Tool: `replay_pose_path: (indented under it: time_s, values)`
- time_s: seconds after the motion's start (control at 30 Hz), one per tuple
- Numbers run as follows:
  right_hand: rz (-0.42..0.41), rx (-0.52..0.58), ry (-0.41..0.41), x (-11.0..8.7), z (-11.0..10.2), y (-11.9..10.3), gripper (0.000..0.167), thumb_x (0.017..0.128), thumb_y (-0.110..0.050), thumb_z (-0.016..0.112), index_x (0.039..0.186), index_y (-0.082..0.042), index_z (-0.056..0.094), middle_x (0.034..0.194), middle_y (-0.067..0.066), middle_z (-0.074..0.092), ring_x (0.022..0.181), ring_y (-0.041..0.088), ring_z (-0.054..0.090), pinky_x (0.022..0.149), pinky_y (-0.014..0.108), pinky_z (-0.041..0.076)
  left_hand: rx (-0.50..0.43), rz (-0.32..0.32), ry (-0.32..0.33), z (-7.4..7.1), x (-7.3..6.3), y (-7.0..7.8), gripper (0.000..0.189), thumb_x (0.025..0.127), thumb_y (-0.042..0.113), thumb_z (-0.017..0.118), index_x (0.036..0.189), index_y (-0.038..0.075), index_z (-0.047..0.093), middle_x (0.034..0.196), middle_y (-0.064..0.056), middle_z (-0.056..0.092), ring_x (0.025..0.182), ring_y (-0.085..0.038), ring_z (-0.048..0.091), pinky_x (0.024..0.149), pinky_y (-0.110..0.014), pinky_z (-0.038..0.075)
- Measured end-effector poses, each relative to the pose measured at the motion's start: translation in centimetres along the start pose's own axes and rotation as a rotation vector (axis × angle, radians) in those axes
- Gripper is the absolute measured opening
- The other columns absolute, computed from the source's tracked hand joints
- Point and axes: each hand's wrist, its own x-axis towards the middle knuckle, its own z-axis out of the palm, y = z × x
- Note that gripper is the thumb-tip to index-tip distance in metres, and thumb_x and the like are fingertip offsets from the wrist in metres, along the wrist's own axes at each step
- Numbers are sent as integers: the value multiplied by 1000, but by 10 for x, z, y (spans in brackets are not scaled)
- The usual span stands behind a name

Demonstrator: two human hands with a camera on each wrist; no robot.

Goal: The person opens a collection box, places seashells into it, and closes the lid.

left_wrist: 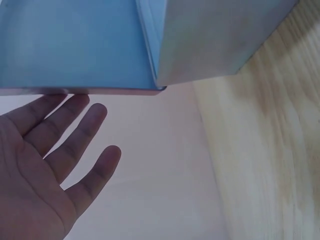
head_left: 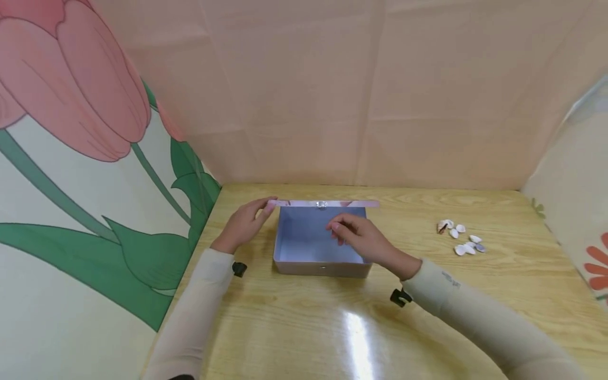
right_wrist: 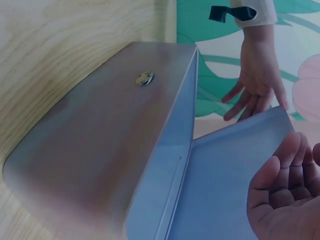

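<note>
Pale sleeves [head_left: 196, 309] lie nearest us, reaching toward the box [head_left: 301, 269] on the table [head_left: 285, 322]. We see the left hand [head_left: 244, 224], fingers spread apart, touching the left edge of the raised lid [head_left: 299, 203]; the right hand [head_left: 363, 237], fingers loosely bent, hovers above the box's right half.

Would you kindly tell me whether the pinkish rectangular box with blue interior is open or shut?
Open: its blue-lined lid stands raised from the box, exposing the inside, with the left hand touching the lid's edge.
</note>
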Motion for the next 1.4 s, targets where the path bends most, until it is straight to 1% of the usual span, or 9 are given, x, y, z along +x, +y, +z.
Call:
replay_pose_path:
  time_s: [0.2, 0.37, 0.5, 0.63, 0.83, 0.97, 1.1, 1.2, 1.4]
  values:
    - [1, -38, 42, -4, -9, 5, 20, 103, -31, 52, 108, -19, 67, 91, 2, 65, 76, 25, 62, 68, 33, 55, 6, -30, -1, -4, 5, 1, 71, 99, 64, 25, 146, 17, 47, 144, -5, 50, 133, -26, 44, 110, -48, 35]
    - [-60, -107, 128, -8, -21, 12, 17, 102, -27, 54, 106, -19, 68, 87, -1, 65, 72, 18, 62, 63, 33, 54, 11, -64, -9, -5, 9, 2, 78, 98, 68, 23, 146, 11, 46, 144, -8, 50, 133, -28, 44, 110, -48, 35]
    - [-164, -207, 230, -11, -33, 17, 14, 101, -20, 56, 104, -16, 69, 84, -4, 66, 67, 16, 63, 58, 29, 54, 9, -82, -14, -7, 12, 3, 80, 97, 69, 21, 147, 11, 45, 144, -8, 50, 133, -29, 44, 110, -49, 35]
    - [-305, -335, 326, -13, -46, 20, 12, 97, -10, 61, 104, -13, 71, 85, -4, 67, 64, 12, 59, 53, 23, 48, 3, -94, -18, -9, 12, 3, 82, 96, 70, 21, 147, 10, 45, 144, -10, 49, 132, -30, 45, 110, -50, 35]
    - [-489, -498, 450, -17, -62, 26, 18, 91, -2, 66, 104, -12, 73, 73, -8, 53, 59, 5, 39, 52, 19, 31, -3, -85, -3, -10, 13, 1, 83, 96, 71, 21, 146, 9, 45, 143, -12, 50, 131, -31, 46, 109, -50, 37]
    - [-550, -525, 520, -16, -70, 38, 17, 89, -3, 69, 103, -11, 74, 82, 4, 50, 69, 14, 41, 60, 23, 32, -24, -92, -2, -10, 13, 0, 84, 95, 72, 21, 146, 10, 45, 143, -11, 50, 131, -31, 46, 109, -51, 37]
    - [-575, -506, 566, -13, -75, 51, 20, 85, -1, 73, 103, -9, 73, 117, 17, 56, 95, 27, 52, 78, 27, 41, -37, -115, -16, -10, 14, 1, 86, 94, 74, 22, 147, 10, 44, 145, -11, 48, 132, -32, 45, 109, -51, 36]
    - [-601, -498, 558, -10, -76, 58, 27, 81, 5, 74, 105, -7, 72, 134, 17, 53, 109, 33, 56, 92, 28, 45, -41, -126, -19, -10, 13, 1, 86, 94, 74, 22, 148, 10, 43, 145, -11, 48, 132, -31, 45, 110, -51, 35]
    - [-627, -495, 522, -7, -76, 63, 37, 78, 10, 74, 111, -6, 70, 133, 13, 58, 118, 32, 57, 105, 26, 41, -43, -131, -11, -10, 12, 1, 86, 94, 74, 23, 147, 10, 44, 141, -11, 53, 129, -31, 48, 109, -51, 36]
